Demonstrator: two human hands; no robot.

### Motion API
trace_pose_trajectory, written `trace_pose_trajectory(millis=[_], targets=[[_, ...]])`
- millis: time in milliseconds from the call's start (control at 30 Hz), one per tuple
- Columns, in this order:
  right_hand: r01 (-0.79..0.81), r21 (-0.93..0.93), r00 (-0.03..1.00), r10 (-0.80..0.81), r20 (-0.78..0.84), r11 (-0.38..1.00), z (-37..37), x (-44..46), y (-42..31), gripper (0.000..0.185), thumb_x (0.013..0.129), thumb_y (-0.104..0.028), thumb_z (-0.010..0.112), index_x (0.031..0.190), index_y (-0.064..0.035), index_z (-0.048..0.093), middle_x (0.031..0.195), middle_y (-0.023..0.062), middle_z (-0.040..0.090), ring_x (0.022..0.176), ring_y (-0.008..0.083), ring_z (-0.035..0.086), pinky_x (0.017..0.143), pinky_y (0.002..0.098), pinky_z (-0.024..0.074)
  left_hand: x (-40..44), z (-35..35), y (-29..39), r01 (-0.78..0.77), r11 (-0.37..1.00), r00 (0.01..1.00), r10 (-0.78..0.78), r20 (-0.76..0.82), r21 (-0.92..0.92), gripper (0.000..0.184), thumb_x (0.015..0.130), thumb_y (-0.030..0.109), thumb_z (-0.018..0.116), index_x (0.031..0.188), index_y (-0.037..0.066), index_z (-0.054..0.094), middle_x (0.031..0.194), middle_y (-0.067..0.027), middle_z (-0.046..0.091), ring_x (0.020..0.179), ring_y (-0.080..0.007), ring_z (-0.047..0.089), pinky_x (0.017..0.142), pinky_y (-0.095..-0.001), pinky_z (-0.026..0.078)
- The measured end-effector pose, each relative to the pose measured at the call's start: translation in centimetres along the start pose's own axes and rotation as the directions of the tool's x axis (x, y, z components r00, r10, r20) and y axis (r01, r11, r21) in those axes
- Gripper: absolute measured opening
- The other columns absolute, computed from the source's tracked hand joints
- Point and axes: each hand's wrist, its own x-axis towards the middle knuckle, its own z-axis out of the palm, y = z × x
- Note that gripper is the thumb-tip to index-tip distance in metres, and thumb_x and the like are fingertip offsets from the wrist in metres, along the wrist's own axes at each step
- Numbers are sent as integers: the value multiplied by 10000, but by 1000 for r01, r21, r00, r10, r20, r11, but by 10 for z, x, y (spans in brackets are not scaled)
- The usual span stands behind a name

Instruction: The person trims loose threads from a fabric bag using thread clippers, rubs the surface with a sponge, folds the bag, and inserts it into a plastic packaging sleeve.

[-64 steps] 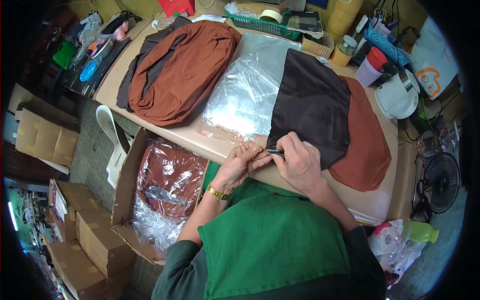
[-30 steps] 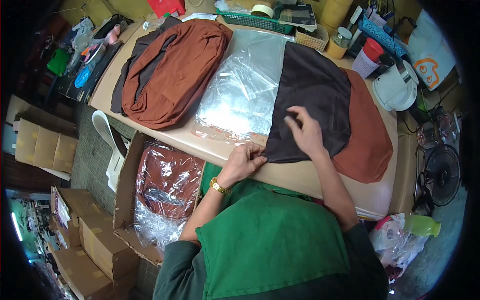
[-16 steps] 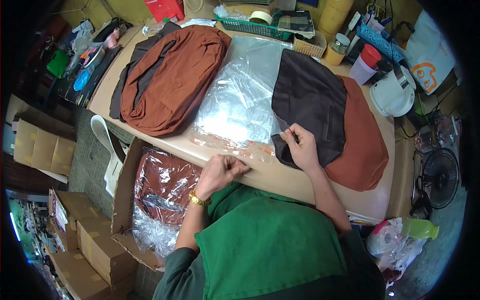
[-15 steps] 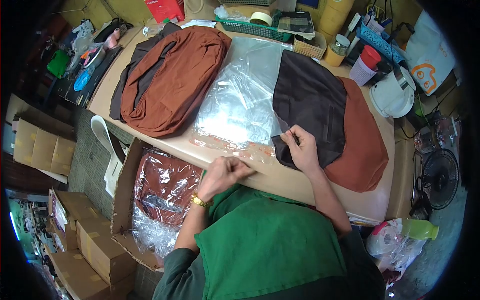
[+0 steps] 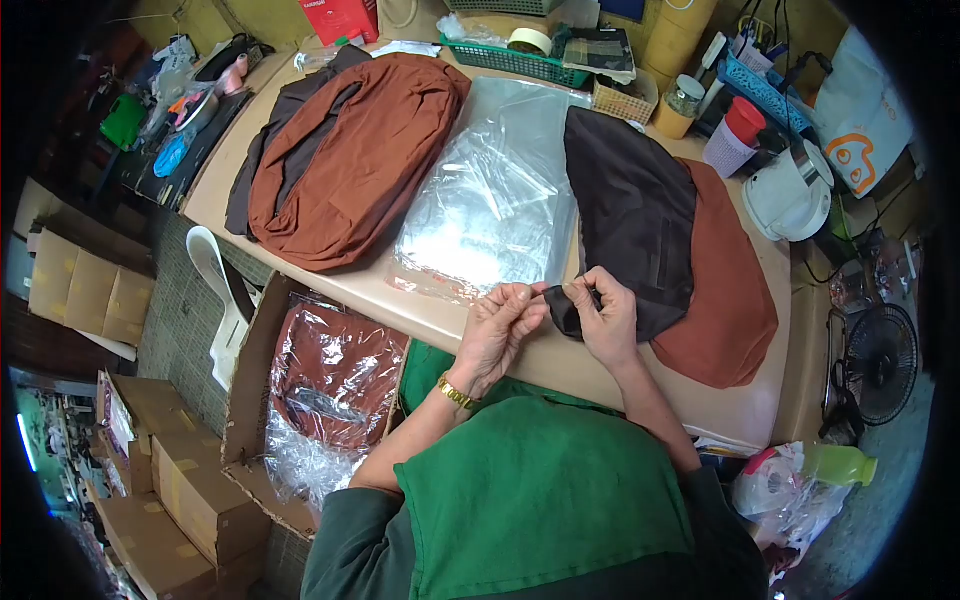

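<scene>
A black and rust-brown fabric cover (image 5: 640, 215) lies flat along the right of the table, its black side toward the middle. My right hand (image 5: 607, 318) pinches the near black corner of this cover between thumb and fingers. Close against that corner, my left hand (image 5: 500, 332) is closed in a pinch, palm partly turned up, with a gold bracelet (image 5: 457, 391) at the wrist. What its fingertips hold is too small to tell. Left of the cover lies a stack of clear plastic bags (image 5: 490, 190), shiny with glare.
Another rust-brown fabric piece (image 5: 360, 165) lies on the table's left (image 5: 345, 290). Below, an open carton (image 5: 250, 400) holds a brown item in clear plastic. Green basket (image 5: 520, 62), jar (image 5: 680, 105), red cup (image 5: 743, 120) and white appliance (image 5: 790, 195) line the back.
My left hand has moved right and up from the table edge to meet my right hand at the black corner. The right hand has stayed on the cover.
</scene>
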Motion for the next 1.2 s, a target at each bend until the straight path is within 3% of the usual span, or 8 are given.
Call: trace_pose_trajectory(millis=[233,433,467,800,867,967,1100,1200], targets=[[85,0,995,-85,49,996,3,-5,-5,144,897,-75,712,847,-3,598,666,57,571,602,90,494,570,270,419,1,-15,-5,-82,954,980,24,200,289,207,958,112,660,1128,-5,638,843,-31,676,721,-62,673,592,-172,544],[31,4,997,-31,65,1000,5,-7,17,240,920,-54,683,1129,-20,570,656,1,490,606,58,427,590,239,407,4,-26,1,41,999,998,-40,58,-25,171,985,86,598,1097,-43,600,981,-77,671,974,-205,708,831,-249,619],[-37,-58,999,39,32,998,3,-8,23,253,909,-92,694,1113,-25,561,632,72,503,560,129,473,550,309,405,6,-34,2,44,998,999,-42,29,-39,176,1000,68,556,1085,-86,564,1061,-140,647,1083,-300,672,902,-311,615],[-245,-151,964,257,70,958,-9,0,39,262,949,-178,669,1127,-19,562,767,8,499,663,92,442,607,268,387,-5,-37,8,103,986,981,-79,178,-131,239,1041,119,481,1058,-114,533,1188,-285,591,1210,-379,589,1001,-395,562],[52,-216,999,-54,-3,975,-7,0,27,297,908,-187,709,1130,-30,590,840,37,528,683,127,513,632,287,441,-11,-27,12,66,995,978,-48,203,-80,239,1043,123,475,1051,-109,533,1215,-282,580,1233,-377,572,1016,-403,552],[24,-370,988,34,150,929,-18,-2,-32,284,870,-203,729,1101,-68,633,982,91,578,843,279,658,720,381,518,-13,-25,12,50,997,965,-34,260,-56,194,1007,132,542,986,-61,538,1277,-237,574,1279,-387,531,1056,-436,514],[242,-428,968,-187,166,871,-13,-6,-40,262,786,-154,766,1024,-92,675,946,56,571,769,268,633,683,387,494,-10,-27,8,53,994,942,-17,336,-98,179,959,167,637,936,9,555,1337,-184,571,1285,-346,536,1111,-465,454],[298,-489,955,-253,157,820,-10,-8,-45,264,760,-153,774,997,-94,673,929,46,566,714,255,610,650,387,476,-9,-30,5,-9,997,911,39,412,-75,208,1016,195,550,1034,-12,549,1355,-185,550,1280,-300,543,1089,-429,479]])
